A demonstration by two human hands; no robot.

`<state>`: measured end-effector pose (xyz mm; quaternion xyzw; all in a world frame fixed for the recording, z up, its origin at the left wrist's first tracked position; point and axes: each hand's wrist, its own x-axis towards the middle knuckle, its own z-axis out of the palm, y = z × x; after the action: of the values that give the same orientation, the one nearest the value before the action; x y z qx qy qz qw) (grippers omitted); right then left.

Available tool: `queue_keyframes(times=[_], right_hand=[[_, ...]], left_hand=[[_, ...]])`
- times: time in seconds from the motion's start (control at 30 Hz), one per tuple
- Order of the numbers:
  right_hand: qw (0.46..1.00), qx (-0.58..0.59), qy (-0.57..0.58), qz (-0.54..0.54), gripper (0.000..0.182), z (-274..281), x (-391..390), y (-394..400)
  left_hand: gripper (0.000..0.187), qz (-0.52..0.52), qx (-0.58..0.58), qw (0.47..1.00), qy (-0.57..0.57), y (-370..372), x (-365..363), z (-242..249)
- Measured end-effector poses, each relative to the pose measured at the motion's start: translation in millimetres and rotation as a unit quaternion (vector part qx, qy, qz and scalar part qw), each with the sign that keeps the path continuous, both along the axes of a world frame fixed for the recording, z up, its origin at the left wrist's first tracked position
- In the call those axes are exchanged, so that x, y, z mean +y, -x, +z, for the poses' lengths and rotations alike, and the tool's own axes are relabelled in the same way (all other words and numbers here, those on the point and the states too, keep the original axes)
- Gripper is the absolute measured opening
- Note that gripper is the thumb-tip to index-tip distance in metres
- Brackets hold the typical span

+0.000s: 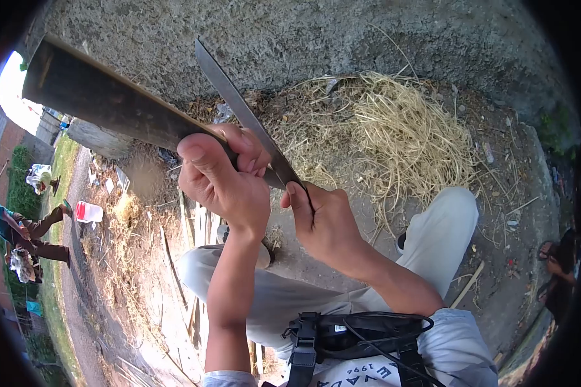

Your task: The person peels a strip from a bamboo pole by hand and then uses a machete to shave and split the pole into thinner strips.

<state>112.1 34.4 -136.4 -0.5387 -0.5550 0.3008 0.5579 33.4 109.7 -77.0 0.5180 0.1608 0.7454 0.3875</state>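
My left hand [223, 171] is closed around a long, flat, dark brown bamboo slat [103, 97], which slants up to the left toward the camera. In my right hand [326, 222] is a long, narrow knife [235, 100] with a dark grey blade, its tip pointing up and left. The thumb lies along the knife's lower part, and my fingers hide its grip. Knife and slat cross just beside my right hand, where the slat's near end is partly hidden. Both hands are raised above my bent knees.
A heap of pale shavings [416, 138] lies against the rough wall [303, 35]. Split strips and litter cover the ground at left, near a red-and-white container [89, 212]. People [29, 235] are at far left; another person [561, 267] is at the right edge.
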Motion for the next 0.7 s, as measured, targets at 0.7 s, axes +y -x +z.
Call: queue_keyframes(times=[0.7], right_hand=[[0.970, -0.051, 0.230, 0.050, 0.039, -11, 0, -17]], left_hand=[[0.062, 0.009, 0.017, 1.000, 0.017, 14, 25, 7]])
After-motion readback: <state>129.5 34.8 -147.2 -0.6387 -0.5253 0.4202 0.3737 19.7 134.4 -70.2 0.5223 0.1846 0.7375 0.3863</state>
